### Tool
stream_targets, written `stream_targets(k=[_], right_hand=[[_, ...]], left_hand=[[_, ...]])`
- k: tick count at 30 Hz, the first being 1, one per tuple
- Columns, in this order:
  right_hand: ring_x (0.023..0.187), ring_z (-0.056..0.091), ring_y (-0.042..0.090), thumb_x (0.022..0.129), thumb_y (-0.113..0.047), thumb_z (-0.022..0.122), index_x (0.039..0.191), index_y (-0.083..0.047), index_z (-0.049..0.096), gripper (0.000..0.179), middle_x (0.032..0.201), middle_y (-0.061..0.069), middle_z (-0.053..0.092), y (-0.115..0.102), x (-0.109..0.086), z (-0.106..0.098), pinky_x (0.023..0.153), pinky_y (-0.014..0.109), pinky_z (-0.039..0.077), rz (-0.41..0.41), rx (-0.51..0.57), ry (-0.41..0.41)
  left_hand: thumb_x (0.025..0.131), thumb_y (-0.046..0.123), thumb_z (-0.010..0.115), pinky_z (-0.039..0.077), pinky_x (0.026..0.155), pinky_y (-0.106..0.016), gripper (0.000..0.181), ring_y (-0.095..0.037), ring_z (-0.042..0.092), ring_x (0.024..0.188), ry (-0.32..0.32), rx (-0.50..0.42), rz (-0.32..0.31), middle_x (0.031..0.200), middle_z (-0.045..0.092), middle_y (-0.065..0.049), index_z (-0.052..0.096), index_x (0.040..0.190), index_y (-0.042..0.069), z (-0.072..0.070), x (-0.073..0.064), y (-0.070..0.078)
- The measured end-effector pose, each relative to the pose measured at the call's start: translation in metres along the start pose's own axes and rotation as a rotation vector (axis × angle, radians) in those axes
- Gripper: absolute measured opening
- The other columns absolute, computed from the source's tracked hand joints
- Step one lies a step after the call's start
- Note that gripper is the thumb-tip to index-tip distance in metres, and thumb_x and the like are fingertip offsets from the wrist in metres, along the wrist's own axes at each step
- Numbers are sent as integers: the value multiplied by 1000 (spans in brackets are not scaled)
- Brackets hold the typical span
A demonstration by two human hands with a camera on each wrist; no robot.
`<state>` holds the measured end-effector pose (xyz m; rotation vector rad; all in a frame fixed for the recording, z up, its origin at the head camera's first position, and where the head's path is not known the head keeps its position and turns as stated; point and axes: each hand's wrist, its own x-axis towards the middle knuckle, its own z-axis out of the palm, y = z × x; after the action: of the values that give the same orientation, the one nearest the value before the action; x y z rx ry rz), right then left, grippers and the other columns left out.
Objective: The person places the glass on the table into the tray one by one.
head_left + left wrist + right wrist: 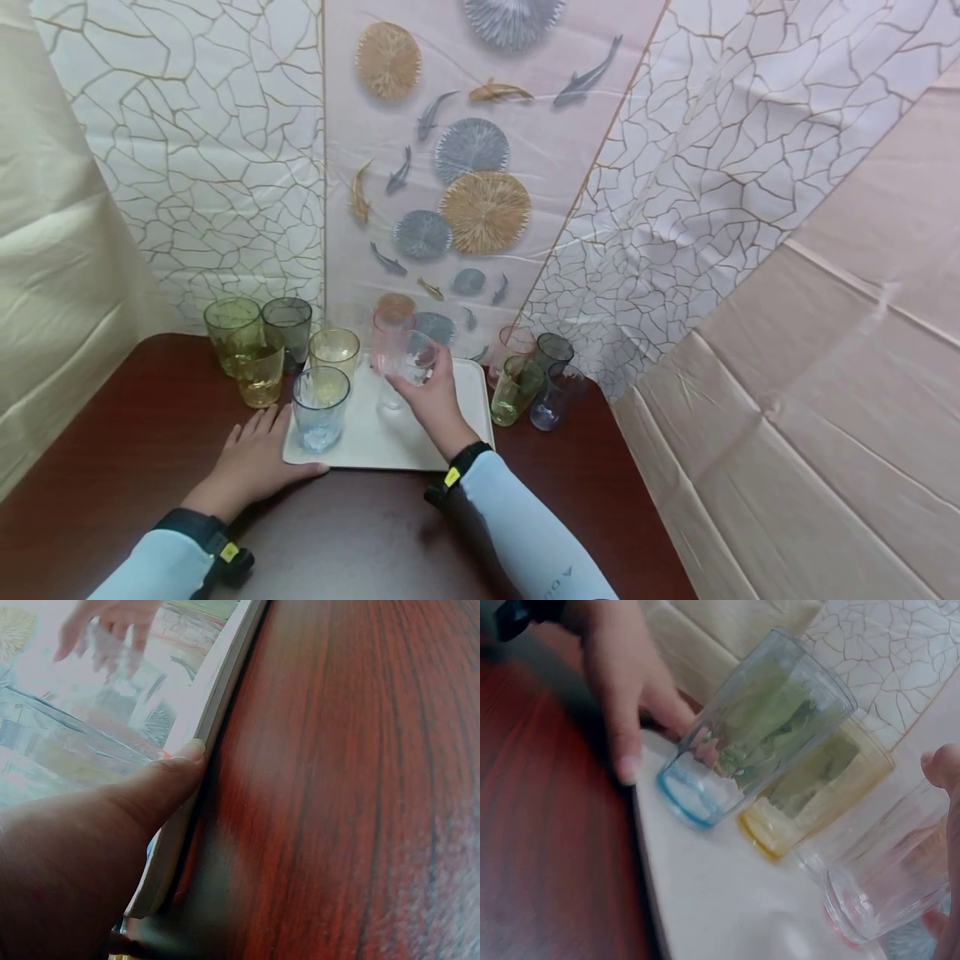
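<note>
My right hand (437,407) holds a clear glass (418,357) between thumb and fingers, over the back middle of a white tray (375,442). A pink glass (387,335) stands just behind it and overlaps it in the head view. On the tray's left part stand a blue glass (320,417) in front and a yellow glass (335,346) behind; both also appear in the right wrist view, the blue glass (757,727) nearer the left hand. My left hand (258,458) lies at the tray's front left corner, fingers extended along the side, thumb touching the front edge.
Left of the tray stand a green glass (231,321), a grey glass (292,329) and an olive-yellow glass (260,379). At its right are a green glass (513,396), a blue glass (551,404), a grey glass (557,346) and a pink glass (513,337). Patterned cloth (480,275) hangs behind.
</note>
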<state>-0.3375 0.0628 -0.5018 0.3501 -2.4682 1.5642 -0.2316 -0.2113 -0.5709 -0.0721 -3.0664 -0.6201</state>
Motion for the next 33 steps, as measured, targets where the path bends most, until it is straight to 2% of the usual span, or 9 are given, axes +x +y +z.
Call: stream_targets(k=[4, 10, 17, 25, 33], right_hand=[[128, 49, 21, 83, -43, 86, 153, -16, 35, 90, 140, 12, 50, -5, 10, 12, 103, 44, 49, -21, 18, -29], [136, 46, 20, 80, -37, 89, 149, -13, 38, 88, 142, 9, 50, -5, 15, 26, 112, 41, 43, -16, 18, -38], [131, 51, 19, 78, -36, 89, 146, -12, 40, 88, 138, 8, 52, 2, 12, 39, 110, 39, 45, 3, -32, -29], [127, 53, 18, 79, -34, 89, 146, -14, 41, 85, 134, 8, 54, 12, 12, 45, 107, 38, 47, 18, -44, -21], [135, 48, 19, 80, -33, 89, 150, -15, 39, 88, 140, 5, 52, 10, 13, 47, 112, 39, 43, 55, -41, -43]], left_hand=[[65, 101, 53, 16, 111, -80, 148, -63, 23, 140, -3, 1, -1, 156, 26, -44, 27, 160, -11, 2, 2, -2], [67, 99, 55, 15, 111, -80, 146, -62, 23, 140, -7, -1, -5, 156, 27, -44, 27, 159, -11, 2, 2, -3], [69, 93, 62, 17, 110, -81, 141, -62, 25, 139, -1, 6, -3, 155, 30, -44, 30, 158, -11, -1, 1, 1], [71, 88, 66, 18, 110, -80, 136, -61, 25, 140, 5, 4, 0, 155, 30, -44, 31, 157, -11, -4, -2, 5], [71, 90, 65, 17, 110, -81, 138, -61, 24, 140, 7, 1, 1, 155, 30, -44, 31, 158, -11, -4, -1, 3]])
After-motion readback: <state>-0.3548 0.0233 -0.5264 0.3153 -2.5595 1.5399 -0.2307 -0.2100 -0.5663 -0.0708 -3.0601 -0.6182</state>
